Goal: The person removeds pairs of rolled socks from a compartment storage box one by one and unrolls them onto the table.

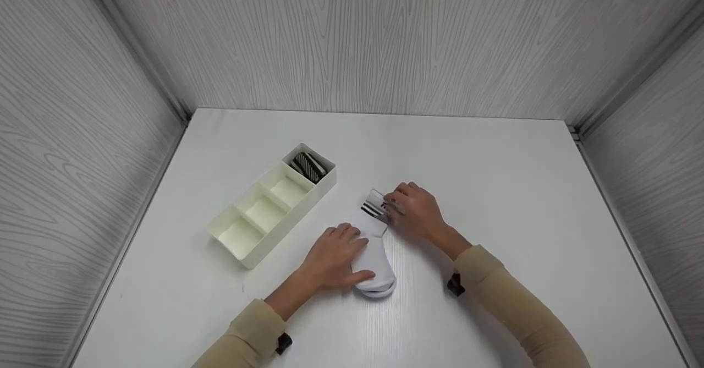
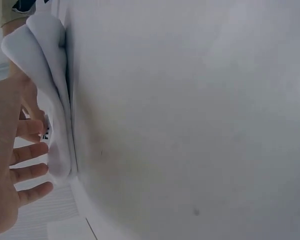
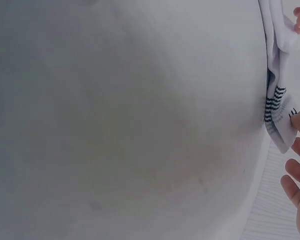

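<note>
A pair of white socks [image 1: 377, 263] with black stripes at the cuff lies on the white table, one sock on top of the other, toes toward the person. My left hand [image 1: 336, 258] rests at the left side of the socks, its fingers and thumb spread and fairly straight over the fabric. At the far end, my right hand [image 1: 416, 209] pinches the striped cuff [image 3: 276, 102] between thumb and fingers. The cuff's end rises a little in the right wrist view. In the left wrist view the layered socks [image 2: 37, 57] stand beside the left fingers.
Left of the socks sits a long cream box [image 1: 297, 217] with several compartments in a row. Its far compartment holds a folded black-and-white striped item [image 1: 309, 166]. Grey wood-grain panels [image 1: 374, 43] enclose the table at the back and sides.
</note>
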Motion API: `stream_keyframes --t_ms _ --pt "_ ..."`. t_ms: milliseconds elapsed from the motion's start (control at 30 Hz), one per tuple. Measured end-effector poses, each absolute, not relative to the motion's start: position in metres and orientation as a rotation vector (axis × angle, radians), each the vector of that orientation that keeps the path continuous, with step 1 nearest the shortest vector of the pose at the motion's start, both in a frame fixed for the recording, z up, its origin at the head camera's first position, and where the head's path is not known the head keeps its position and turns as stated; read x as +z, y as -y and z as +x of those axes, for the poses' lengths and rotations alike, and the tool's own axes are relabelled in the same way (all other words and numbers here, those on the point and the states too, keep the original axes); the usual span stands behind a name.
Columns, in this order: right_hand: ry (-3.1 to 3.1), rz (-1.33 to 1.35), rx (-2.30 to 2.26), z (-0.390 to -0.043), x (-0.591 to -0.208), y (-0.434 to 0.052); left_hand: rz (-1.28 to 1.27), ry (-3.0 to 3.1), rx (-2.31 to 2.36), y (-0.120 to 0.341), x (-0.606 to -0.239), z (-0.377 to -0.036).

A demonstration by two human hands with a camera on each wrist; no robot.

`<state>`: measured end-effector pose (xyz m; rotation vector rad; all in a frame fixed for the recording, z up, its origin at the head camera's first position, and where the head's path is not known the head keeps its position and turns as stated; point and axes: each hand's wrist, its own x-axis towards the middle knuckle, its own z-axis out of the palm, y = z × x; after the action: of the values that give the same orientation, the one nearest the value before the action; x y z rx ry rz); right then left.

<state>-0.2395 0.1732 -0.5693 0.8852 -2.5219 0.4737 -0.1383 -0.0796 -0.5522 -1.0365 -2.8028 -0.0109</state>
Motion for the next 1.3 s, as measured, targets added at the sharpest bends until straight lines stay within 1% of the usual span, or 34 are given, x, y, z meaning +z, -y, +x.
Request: stream_keyframes --t_ms 533,1300 --pt "2.830 0.886 0.326 -0.236 -0.567 -0.172 -1.081 2.813 0.031 0.085 -0.560 -0.132" --pt "2.907 0.923 0.274 -0.242 -0.562 -0.138 -1.096 2.791 -0.067 0.119 -0.563 -0.134"
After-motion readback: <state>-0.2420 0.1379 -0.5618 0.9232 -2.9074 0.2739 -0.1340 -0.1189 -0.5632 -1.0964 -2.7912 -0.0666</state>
